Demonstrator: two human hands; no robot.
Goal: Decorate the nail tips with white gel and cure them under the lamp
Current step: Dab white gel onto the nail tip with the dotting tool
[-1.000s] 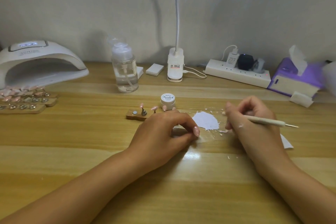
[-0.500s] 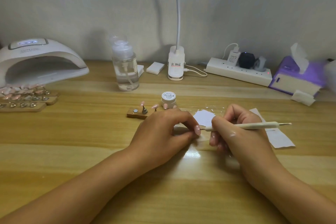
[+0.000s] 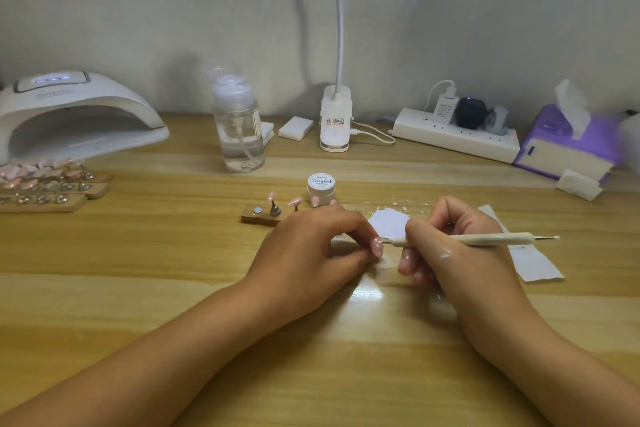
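Note:
My left hand (image 3: 311, 246) pinches a small pink nail tip (image 3: 376, 247) between thumb and forefinger, low over the wooden table. My right hand (image 3: 446, 246) grips a cream dotting pen (image 3: 485, 238), its fine front point touching the nail tip. A patch of white gel on paper (image 3: 389, 220) lies just behind the hands. The small white gel jar (image 3: 321, 183) stands behind it. A wooden holder (image 3: 263, 213) with pink tips on pins sits left of the jar. The white curing lamp (image 3: 72, 114) stands at the far left.
Rows of finished tips on wooden strips (image 3: 45, 187) lie in front of the lamp. A clear pump bottle (image 3: 239, 130), a clip lamp base (image 3: 335, 121), a power strip (image 3: 457, 135) and a purple tissue box (image 3: 568, 146) line the back. A white paper slip (image 3: 533, 263) lies under my right wrist.
My right hand has swung left from the gel patch with the pen, bringing its point to the nail tip. The left hand has stayed in place.

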